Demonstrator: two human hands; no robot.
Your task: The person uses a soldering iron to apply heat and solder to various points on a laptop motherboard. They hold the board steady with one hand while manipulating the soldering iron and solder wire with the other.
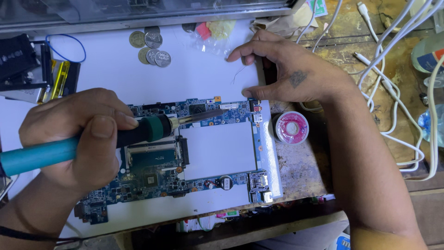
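Observation:
My left hand (78,134) grips a soldering iron (143,130) with a teal handle and black grip. Its metal tip points right, over the top edge of a blue circuit board (203,178). The board lies on a white sheet (185,74) and has a large rectangular cut-out in its middle. My right hand (291,69) rests flat on the sheet past the board's upper right corner, fingers spread, thumb touching the board's corner. A thin wire strand lies on the sheet just below its fingertips.
Several coins (150,48) lie at the top of the sheet, beside a small plastic bag (213,31) of parts. A pink solder spool (291,127) sits right of the board. White cables (393,69) trail across the worn bench at right. Black and yellow parts (55,78) lie at left.

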